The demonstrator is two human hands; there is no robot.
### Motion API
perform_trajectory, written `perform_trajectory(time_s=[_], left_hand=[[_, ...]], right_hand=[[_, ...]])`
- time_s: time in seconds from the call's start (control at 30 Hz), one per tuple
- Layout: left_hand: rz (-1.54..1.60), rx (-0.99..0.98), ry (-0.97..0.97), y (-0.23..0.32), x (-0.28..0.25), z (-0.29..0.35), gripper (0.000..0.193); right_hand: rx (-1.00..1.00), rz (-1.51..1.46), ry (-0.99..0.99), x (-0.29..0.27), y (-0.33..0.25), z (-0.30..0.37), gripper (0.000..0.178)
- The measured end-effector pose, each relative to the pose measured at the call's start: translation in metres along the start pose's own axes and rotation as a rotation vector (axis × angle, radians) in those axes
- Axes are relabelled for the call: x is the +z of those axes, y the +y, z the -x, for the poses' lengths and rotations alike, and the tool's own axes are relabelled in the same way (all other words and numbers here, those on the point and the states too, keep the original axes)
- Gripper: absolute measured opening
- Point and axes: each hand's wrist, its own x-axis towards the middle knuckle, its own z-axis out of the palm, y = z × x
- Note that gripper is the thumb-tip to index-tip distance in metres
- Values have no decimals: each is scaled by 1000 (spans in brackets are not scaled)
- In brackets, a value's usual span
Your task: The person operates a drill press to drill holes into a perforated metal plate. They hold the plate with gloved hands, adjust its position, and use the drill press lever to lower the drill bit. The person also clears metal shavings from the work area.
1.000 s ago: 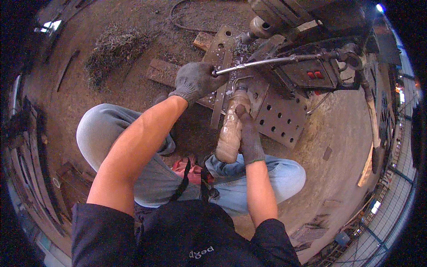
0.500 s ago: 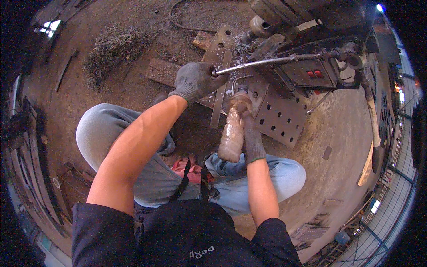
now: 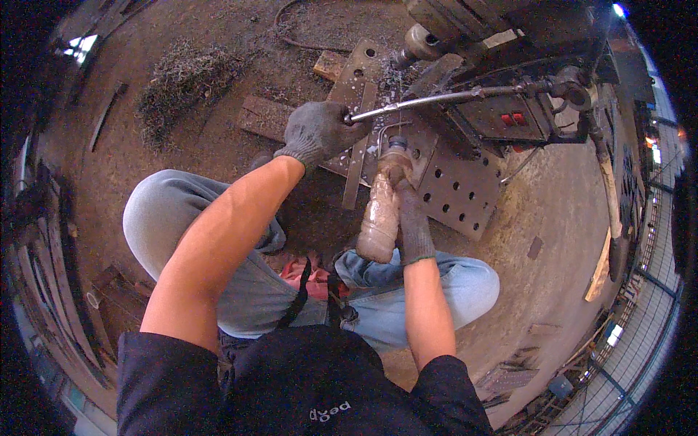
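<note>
My left hand (image 3: 318,134), in a grey knit glove, is closed round the end of a long metal lever (image 3: 429,102). That lever runs right to a hub on a dark drilling machine (image 3: 502,122) with red switches. Gloved in grey too, my right hand (image 3: 411,214) is wrapped round a cloudy plastic bottle (image 3: 379,211). The bottle is tilted, its cap end pointing away from me toward the machine. Under and beyond the bottle lies a steel plate (image 3: 452,178) with several round holes. A thin bent rod (image 3: 395,125) shows by the bottle's cap.
A heap of metal shavings (image 3: 185,87) lies on the floor at the far left. A wooden block (image 3: 331,65) and a flat bar (image 3: 263,116) are beside the plate. Behind them curves a dark cable (image 3: 280,29). Long metal strips (image 3: 54,283) are stacked at the left edge.
Almost nothing differs. The cap end of the bottle has shifted very slightly away from the bent rod; both hands keep their grips on lever and bottle.
</note>
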Motion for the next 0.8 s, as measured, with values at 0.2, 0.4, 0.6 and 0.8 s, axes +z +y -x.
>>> perform_trajectory(time_s=[0.2, 0.4, 0.6, 0.8], left_hand=[[2, 18, 4, 0, 1, 0, 56], [0, 27, 4, 0, 1, 0, 58], [3, 28, 14, -3, 2, -1, 60], [-7, -20, -28, 5, -3, 1, 59]], right_hand=[[-14, -83, -19, 3, 1, 1, 76], [-23, -168, 15, 10, -2, 5, 60], [41, -90, -45, 5, -9, 11, 75], [-37, -22, 6, 7, -8, 11, 76]])
